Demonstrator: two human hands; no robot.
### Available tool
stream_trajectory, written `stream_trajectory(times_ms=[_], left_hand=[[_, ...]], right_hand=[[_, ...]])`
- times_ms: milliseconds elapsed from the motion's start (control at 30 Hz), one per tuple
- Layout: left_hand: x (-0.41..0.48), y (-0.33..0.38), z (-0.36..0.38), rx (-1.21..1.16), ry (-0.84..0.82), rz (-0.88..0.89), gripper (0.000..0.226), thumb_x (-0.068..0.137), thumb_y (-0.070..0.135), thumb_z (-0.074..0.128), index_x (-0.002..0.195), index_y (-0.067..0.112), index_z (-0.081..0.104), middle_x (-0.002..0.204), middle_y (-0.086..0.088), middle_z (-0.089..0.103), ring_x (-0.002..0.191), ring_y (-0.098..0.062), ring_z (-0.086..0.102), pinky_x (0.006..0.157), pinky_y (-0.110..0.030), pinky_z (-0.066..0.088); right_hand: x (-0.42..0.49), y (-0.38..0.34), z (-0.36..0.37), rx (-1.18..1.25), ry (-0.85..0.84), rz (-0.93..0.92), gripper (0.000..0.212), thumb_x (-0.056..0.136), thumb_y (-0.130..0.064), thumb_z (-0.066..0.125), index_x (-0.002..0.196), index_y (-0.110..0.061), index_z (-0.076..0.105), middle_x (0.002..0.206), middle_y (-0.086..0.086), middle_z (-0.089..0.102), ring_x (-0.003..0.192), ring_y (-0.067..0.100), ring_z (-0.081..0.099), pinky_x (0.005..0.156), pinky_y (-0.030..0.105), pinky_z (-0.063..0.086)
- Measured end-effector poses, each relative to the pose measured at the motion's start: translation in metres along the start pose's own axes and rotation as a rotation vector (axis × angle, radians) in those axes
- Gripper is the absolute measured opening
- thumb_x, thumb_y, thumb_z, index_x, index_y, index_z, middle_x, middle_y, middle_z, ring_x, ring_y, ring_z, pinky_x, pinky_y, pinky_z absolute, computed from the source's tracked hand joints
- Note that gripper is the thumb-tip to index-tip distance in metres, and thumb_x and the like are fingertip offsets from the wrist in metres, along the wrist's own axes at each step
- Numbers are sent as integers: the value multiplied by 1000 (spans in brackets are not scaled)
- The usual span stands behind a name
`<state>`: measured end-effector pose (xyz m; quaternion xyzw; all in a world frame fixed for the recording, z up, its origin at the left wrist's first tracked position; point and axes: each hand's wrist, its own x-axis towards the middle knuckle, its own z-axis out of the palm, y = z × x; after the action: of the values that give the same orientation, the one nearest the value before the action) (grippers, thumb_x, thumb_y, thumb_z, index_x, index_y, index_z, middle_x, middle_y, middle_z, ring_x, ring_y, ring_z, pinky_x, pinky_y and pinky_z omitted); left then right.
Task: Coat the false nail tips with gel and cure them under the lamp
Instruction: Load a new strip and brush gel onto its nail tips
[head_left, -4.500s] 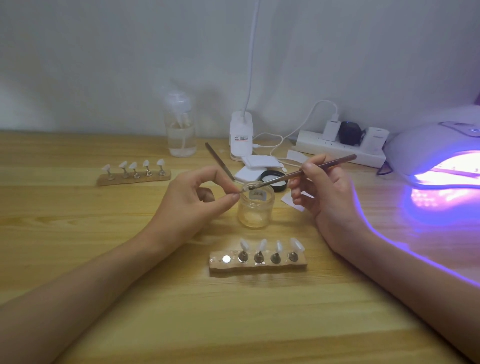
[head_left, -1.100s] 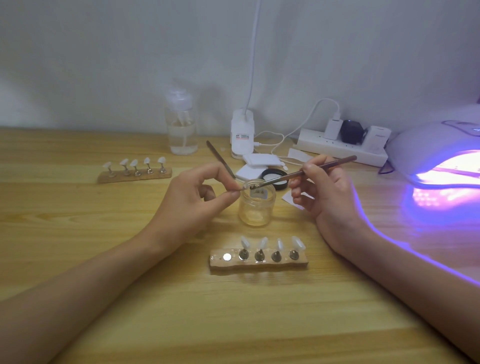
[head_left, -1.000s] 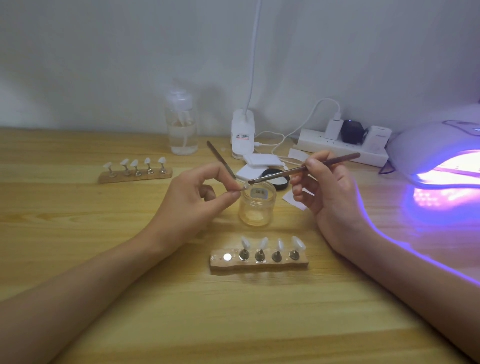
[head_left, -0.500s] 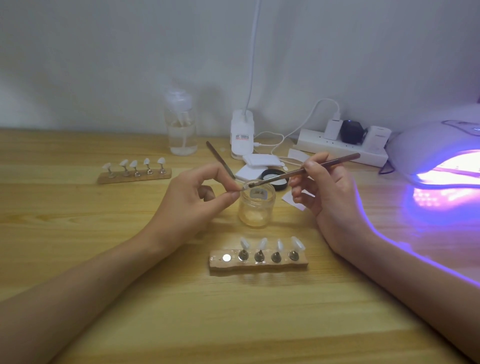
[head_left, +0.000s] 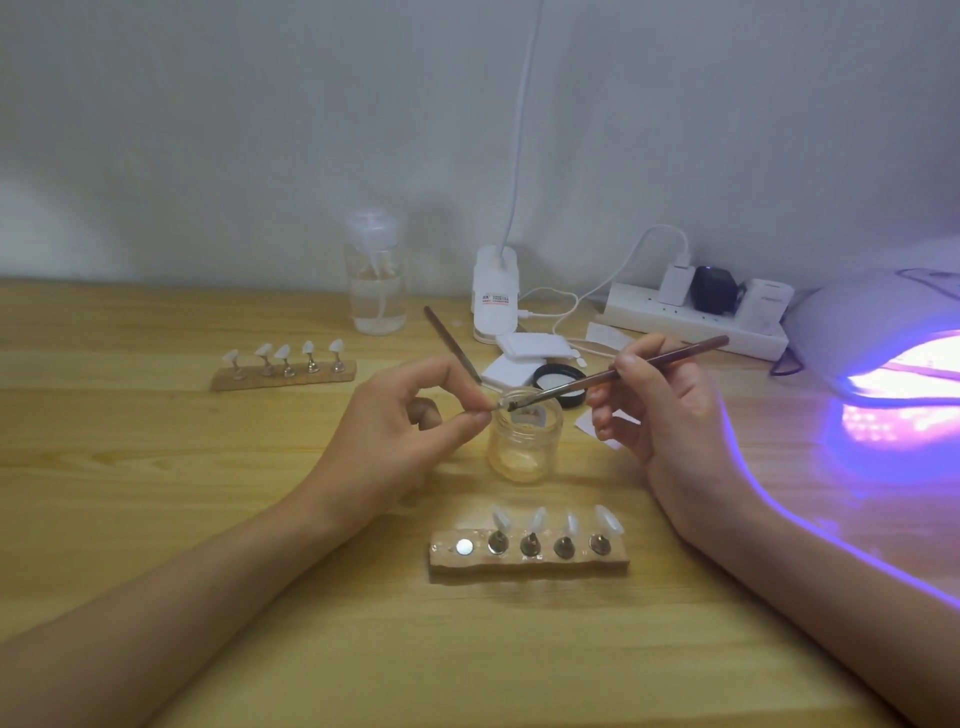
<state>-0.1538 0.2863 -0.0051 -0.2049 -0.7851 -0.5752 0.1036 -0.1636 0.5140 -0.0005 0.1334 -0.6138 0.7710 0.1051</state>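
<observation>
Head view, nearest first. Close to the front of the counter (head_left: 156, 467): a wooden strip (head_left: 530, 565) lying crosswise, carrying four false nail tips (head_left: 535, 518) on small metal stands side by side, plus one bare silver disc (head_left: 464, 546) at its left end.

Just behind it, between the two forearms: a small clear glass jar (head_left: 525, 447), upright and uncapped.

Left of the jar: left hand (head_left: 395, 436), fingers (head_left: 470, 420) clenched in a pinch, thumb against index, grasping the stem of a single nail tip (head_left: 503, 401) held over the jar's mouth.

Right of the jar: right hand (head_left: 665, 415), fingers (head_left: 631, 366) grasping a thin brown brush (head_left: 649, 361) like a pen, handle slanting up to the right, bristle end down at the held tip.

Farther back: a black-rimmed round lid (head_left: 560, 382) just behind the jar, white square pads (head_left: 522, 347) beyond it, and a second thin tool (head_left: 451, 343) lying aslant behind the left hand.

Off to the left, well apart: a second strip (head_left: 283, 375) with five tips standing in a row.

Along the wall: a clear pump bottle (head_left: 375, 280), a white clip base (head_left: 496, 293) with its stalk rising out of view, and a white power strip (head_left: 696, 322) with plugs in it.

Far right: curing lamp (head_left: 872, 332), lit violet, glow spilling over the counter and the right forearm.
</observation>
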Motion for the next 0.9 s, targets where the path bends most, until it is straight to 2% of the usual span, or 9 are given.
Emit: stream_trajectory(times_ms=[33, 100, 167, 300, 400, 500, 600, 767, 900], left_hand=[[0, 0, 0, 5, -8, 0, 9, 80, 24, 74, 77, 26, 66, 87, -24, 65, 47, -11, 43, 45, -20, 40], [-1, 2, -1, -5, -29, -15, 15, 83, 17, 77, 77, 25, 66, 88, -5, 69, 49, -7, 44, 49, -15, 39], [2, 10, -4, -107, -42, -78, 11, 83, 19, 75, 78, 26, 67, 90, 8, 71, 52, -6, 46, 49, -13, 40], [11, 33, -25, -302, -60, -151, 2, 79, 29, 69, 81, 30, 70, 92, 3, 74, 49, -6, 43, 43, -12, 34], [5, 41, -38, -210, -153, -59, 6, 84, 26, 74, 84, 28, 68, 93, -1, 76, 52, -9, 47, 46, -12, 36], [-13, 40, -41, -79, -273, 9, 6, 81, 33, 74, 83, 30, 69, 93, 1, 76, 71, -15, 60, 57, -17, 44], [-28, 29, -38, 15, -348, -20, 13, 78, 39, 75, 85, 28, 71, 98, 7, 75, 70, -14, 52, 62, -28, 40], [-33, 19, -31, 96, -435, 20, 10, 78, 23, 83, 83, 28, 76, 99, 7, 70, 80, -33, 55, 60, -18, 38], [-35, 17, -26, 95, -448, -19, 11, 79, 23, 82, 83, 31, 76, 99, 7, 69, 81, -31, 55, 64, -19, 39]], right_hand=[[0, 0, -1, 0, 24, 6, 13, 99, -14, 54, 86, -17, 54, 67, 6, 65, 55, 15, 59, 50, 23, 49], [-1, -1, -1, 17, 55, 20, 17, 101, -10, 51, 86, -17, 54, 66, 6, 64, 53, 14, 58, 49, 22, 48], [-1, -3, -1, 42, 60, 30, 16, 101, -10, 49, 86, -16, 53, 64, 6, 63, 52, 13, 57, 48, 21, 48], [-1, -6, 0, 50, 88, 72, 17, 101, -10, 49, 86, -16, 53, 62, 4, 63, 51, 12, 56, 47, 20, 47], [1, -5, 0, 69, 134, 103, 18, 101, -11, 49, 85, -17, 53, 61, 3, 62, 51, 12, 54, 47, 20, 46], [1, -4, -1, 71, 141, 110, 18, 101, -12, 51, 85, -18, 54, 62, 3, 62, 51, 12, 54, 47, 20, 45], [1, -4, -1, 64, 144, 110, 17, 101, -12, 51, 85, -18, 54, 61, 3, 62, 51, 12, 54, 46, 20, 45], [2, -3, -3, 59, 137, 106, 17, 101, -12, 50, 86, -17, 54, 62, 2, 62, 52, 11, 55, 46, 19, 45], [3, -3, -3, 60, 131, 111, 17, 101, -13, 51, 85, -17, 55, 62, 2, 61, 51, 11, 54, 46, 19, 45]])
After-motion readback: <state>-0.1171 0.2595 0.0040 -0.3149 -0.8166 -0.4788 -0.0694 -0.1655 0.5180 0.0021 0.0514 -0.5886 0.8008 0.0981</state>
